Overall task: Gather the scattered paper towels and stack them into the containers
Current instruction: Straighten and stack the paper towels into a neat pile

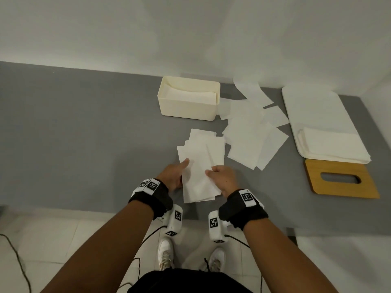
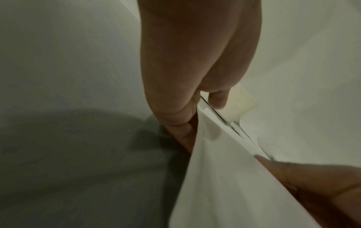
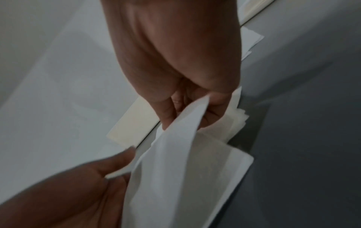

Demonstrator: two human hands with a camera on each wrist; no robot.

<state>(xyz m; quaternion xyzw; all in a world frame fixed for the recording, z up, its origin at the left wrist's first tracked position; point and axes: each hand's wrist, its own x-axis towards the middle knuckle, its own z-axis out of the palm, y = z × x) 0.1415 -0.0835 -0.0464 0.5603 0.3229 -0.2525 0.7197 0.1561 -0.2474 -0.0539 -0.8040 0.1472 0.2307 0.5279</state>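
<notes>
Both hands clamp a bundle of thin white paper towels (image 1: 197,172): the left hand (image 1: 172,176) grips its left edge, the right hand (image 1: 222,178) pinches its right. The bundle's long axis runs toward twelve o'clock; the cream rectangular plastic container (image 1: 188,106) lies that way, about equally near either hand.

Person, head view: bare forearms, each with a black wristband (image 1: 150,199) carrying white blocks printed with black square markers (image 1: 152,185). A white camera housing (image 1: 216,225) hangs under each wrist — thin black cables (image 1: 148,235) trail from both. 2 white laced shoes (image 1: 166,253); dark garment at the waist (image 1: 190,281).
</notes>
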